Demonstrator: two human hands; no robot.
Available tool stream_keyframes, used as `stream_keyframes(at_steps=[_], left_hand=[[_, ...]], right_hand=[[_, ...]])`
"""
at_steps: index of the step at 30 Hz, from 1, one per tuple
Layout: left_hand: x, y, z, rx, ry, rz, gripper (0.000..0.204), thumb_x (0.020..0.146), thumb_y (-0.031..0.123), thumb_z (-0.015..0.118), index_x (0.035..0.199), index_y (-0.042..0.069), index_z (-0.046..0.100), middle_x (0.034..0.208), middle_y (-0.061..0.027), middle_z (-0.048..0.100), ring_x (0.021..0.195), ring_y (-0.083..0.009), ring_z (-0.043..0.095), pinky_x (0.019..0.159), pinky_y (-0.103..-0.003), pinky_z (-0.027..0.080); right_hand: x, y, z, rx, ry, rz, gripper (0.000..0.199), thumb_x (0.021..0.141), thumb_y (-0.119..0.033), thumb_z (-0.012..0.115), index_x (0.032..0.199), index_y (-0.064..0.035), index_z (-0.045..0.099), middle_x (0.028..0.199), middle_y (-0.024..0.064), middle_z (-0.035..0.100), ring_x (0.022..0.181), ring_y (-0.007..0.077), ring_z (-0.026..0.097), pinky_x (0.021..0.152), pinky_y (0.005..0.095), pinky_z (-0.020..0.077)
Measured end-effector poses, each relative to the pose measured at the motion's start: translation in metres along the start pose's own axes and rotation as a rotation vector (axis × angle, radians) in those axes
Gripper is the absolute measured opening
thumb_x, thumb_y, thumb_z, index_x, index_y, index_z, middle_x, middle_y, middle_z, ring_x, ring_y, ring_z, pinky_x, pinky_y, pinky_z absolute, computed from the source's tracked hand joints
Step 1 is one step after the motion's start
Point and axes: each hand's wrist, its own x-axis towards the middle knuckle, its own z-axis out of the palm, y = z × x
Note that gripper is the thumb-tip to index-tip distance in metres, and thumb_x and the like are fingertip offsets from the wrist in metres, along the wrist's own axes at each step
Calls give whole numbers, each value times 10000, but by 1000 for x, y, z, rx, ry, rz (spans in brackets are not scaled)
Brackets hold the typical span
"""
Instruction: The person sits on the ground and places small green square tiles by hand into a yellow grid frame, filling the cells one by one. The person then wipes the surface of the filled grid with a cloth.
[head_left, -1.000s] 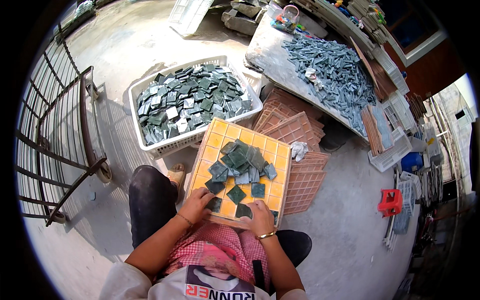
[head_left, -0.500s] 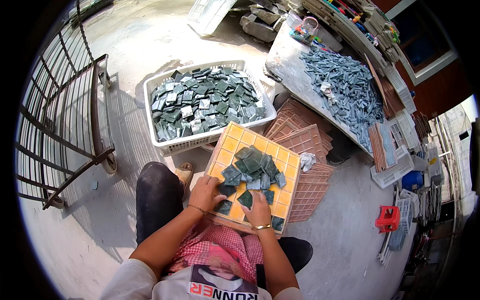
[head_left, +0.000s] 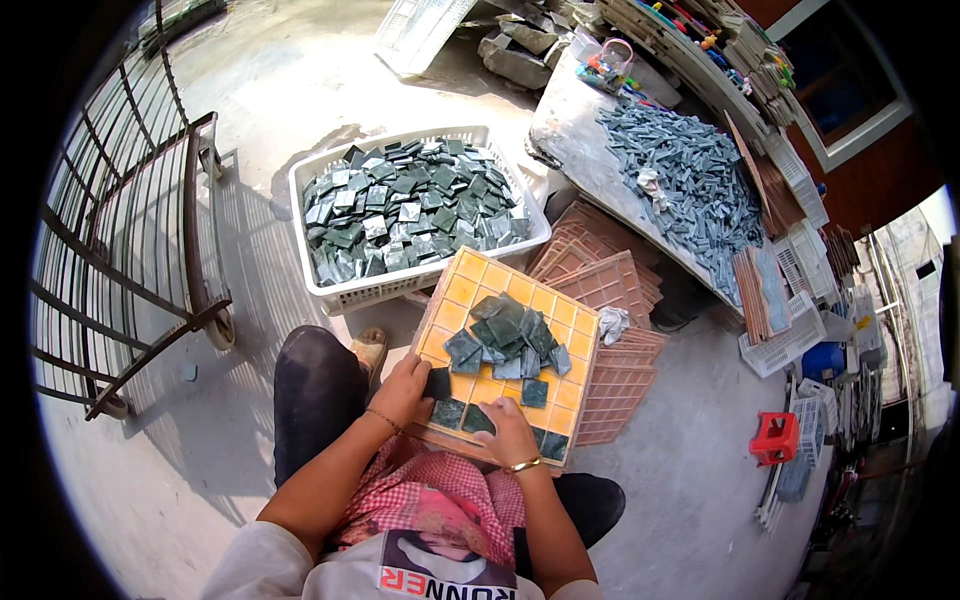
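On my lap rests a yellow grid tray (head_left: 470, 275) with a reddish-brown border. A heap of dark green square stone tiles (head_left: 508, 335) lies in its middle. At the tray's left edge, my left hand (head_left: 402, 392) is closed on a dark stone tile (head_left: 438, 384). My right hand (head_left: 510, 438) is bent over the near row, thumb and fingers at the edge of another stone tile (head_left: 477, 418) lying in a square. Further tiles fill squares along that row, partly hidden by the right hand. One loose tile (head_left: 535, 393) sits just below the heap.
Beyond the tray stands a white plastic basket (head_left: 318, 290) full of similar tiles. Brown grid trays (head_left: 615, 390) are stacked to the right. A slab table (head_left: 570, 130) bears many thin grey-blue strips. A metal-barred cart (head_left: 190, 230) is at left, a red stool (head_left: 773, 440) at right.
My right hand has moved down, and the tile it held now lies in the near row. The tile at my left hand has shifted slightly left toward the tray's edge.
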Motion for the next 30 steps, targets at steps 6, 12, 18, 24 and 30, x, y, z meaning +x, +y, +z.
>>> stream_keyframes(at_steps=[6, 12, 18, 24, 30], left_hand=[[-15, -11, -12, -28, -53, 95, 492, 593, 94, 679, 1029, -6, 473, 997, -168, 457, 950, -331, 480, 837, -358, 419], [-22, -21, -20, -34, -142, 142, 520, 592, 54, 684, 1082, 19, 513, 1027, -140, 473, 987, -303, 485, 861, -340, 420], [-22, -27, -27, -157, -145, 104, 476, 642, 16, 637, 1100, 37, 512, 1033, -133, 478, 939, -290, 513, 831, -336, 433], [-23, -42, -32, -271, 21, -349, 352, 701, 8, 590, 1051, 29, 556, 935, -144, 549, 761, -253, 582, 722, -329, 462], [-23, -44, -35, -366, 112, -398, 269, 702, 54, 609, 967, 13, 597, 822, -129, 594, 689, -222, 592, 643, -304, 474]], right_hand=[[0, 7, 12, 66, 17, 30, 520, 595, -128, 740, 1064, -27, 538, 955, 130, 501, 895, 298, 527, 764, 355, 448], [7, -11, 19, 106, 117, 22, 513, 617, -126, 725, 1073, -25, 512, 1020, 134, 507, 933, 306, 526, 778, 363, 448], [37, -35, 41, 132, 135, -181, 486, 650, -119, 710, 1086, -18, 521, 1022, 131, 513, 809, 248, 551, 715, 322, 463], [45, -42, 50, 184, 69, -92, 462, 629, -103, 719, 1053, -16, 554, 1008, 142, 515, 830, 280, 548, 749, 332, 455], [48, -61, 42, 108, 176, -125, 283, 632, -56, 698, 860, -14, 536, 896, 130, 534, 777, 295, 549, 684, 340, 456]])
